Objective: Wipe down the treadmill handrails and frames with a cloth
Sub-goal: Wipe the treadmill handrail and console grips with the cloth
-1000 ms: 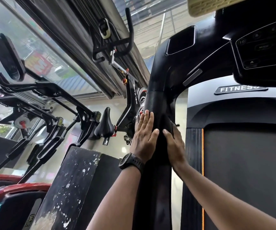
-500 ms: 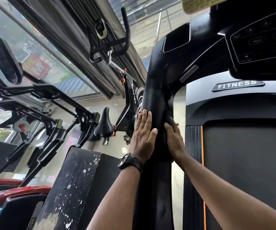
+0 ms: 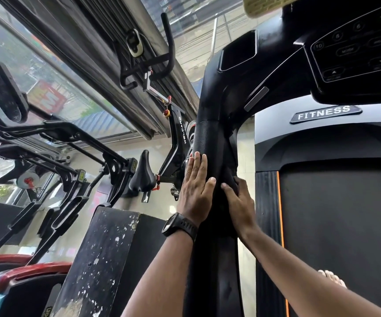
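Handrail (image 3: 207, 143): left-hand rail of the treadmill, black and textured. Its long axis runs from the bottom of the view up and away from the person, then bends right into the console (image 3: 356, 53). The belt (image 3: 335, 225) lies to its right, a bike (image 3: 175, 133) beyond it on the left.

Cloth (image 3: 229, 165): dark, nearly the rail's colour, bunched on the rail's right flank just ahead of the right hand. Its edges are hard to trace, and how far it wraps under the rail cannot be told.

Left hand (image 3: 194, 193): flat on the rail's left flank, fingers straight and pressed together, pointing up the rail. Watch (image 3: 180, 226) on the wrist.

Right hand (image 3: 239, 207): on the rail's right flank, thumb on top, fingers curled over the cloth and seemingly pinching it to the rail.

Step in hand, as judged: wiping along the rail toward the console.

Handling notes:
- Stroke along the long axis, not across it.
- Bear evenly from both flanks so the cloth hugs the curve.
- Turn the cloth to reach the underside.
- Slow at the bend, where the joint seam may snag it.
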{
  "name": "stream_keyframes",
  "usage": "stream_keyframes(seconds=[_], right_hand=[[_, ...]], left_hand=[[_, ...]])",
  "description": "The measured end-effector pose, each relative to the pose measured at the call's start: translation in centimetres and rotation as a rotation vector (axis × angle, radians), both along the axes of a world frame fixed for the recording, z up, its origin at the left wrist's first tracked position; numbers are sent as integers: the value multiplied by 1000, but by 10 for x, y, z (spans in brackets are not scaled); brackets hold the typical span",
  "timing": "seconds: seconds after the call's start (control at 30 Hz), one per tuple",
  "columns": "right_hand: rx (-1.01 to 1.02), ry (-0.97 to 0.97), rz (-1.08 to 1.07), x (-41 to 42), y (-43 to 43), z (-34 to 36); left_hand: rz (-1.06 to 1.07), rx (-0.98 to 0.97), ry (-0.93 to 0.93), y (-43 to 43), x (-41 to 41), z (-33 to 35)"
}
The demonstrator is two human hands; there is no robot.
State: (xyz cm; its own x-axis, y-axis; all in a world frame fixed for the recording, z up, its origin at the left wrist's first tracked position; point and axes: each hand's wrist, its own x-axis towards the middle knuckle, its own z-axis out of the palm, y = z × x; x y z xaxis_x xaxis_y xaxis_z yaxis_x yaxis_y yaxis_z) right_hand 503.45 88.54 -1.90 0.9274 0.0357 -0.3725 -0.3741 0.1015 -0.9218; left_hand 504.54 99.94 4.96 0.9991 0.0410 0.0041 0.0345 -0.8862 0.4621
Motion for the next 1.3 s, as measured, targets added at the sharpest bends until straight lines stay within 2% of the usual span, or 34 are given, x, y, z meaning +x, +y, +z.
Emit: stream_keyframes(seconds=[0.07, 0.1, 0.13, 0.23, 0.27, 0.47, 0.53, 0.6, 0.63, 0.7, 0.8, 0.87, 1.0, 1.03, 1.2, 1.3], right_hand=[[-28, -170, -72, 1, 0, 2], [-22, -195, -78, 5, 0, -1], [7, -162, -66, 9, 0, -5], [106, 100, -2, 9, 1, -16], [102, 115, 26, 3, 2, -15], [60, -189, -30, 3, 5, 1], [60, -66, -9, 13, 3, -7], [28, 142, 35, 11, 3, -16], [11, 175, 54, 4, 2, -15], [13, 72, 16, -13, 4, -5], [27, -208, -35, -19, 4, 12], [-38, -259, 8, -8, 3, 9], [2, 95, 78, -12, 0, -15], [2, 103, 76, -22, 1, -12], [29, -155, -17, -30, 3, 6], [10, 12, 59, -18, -2, -12]], left_hand=[[7, -4, 8, 0, 1, 1], [9, 1, 13, -1, 0, 2], [7, 8, 14, -1, -1, 2], [3, 8, 12, -3, -7, 1], [2, 6, 12, -2, -8, 1], [-12, 13, -2, -1, -9, 2], [-11, 19, -1, -2, -9, 2], [-10, 21, 4, -2, -10, 1], [-12, 25, 3, -3, -10, 2], [-15, 30, -3, -3, -11, 2], [-9, 15, 8, -2, -11, 3], [-16, 19, 10, -3, -12, 4], [-33, 55, 0, -3, -18, 1], [-35, 49, -9, -3, -21, 0], [-21, 7, -13, -2, -22, 1], [-19, 8, -11, -2, -28, -2]])
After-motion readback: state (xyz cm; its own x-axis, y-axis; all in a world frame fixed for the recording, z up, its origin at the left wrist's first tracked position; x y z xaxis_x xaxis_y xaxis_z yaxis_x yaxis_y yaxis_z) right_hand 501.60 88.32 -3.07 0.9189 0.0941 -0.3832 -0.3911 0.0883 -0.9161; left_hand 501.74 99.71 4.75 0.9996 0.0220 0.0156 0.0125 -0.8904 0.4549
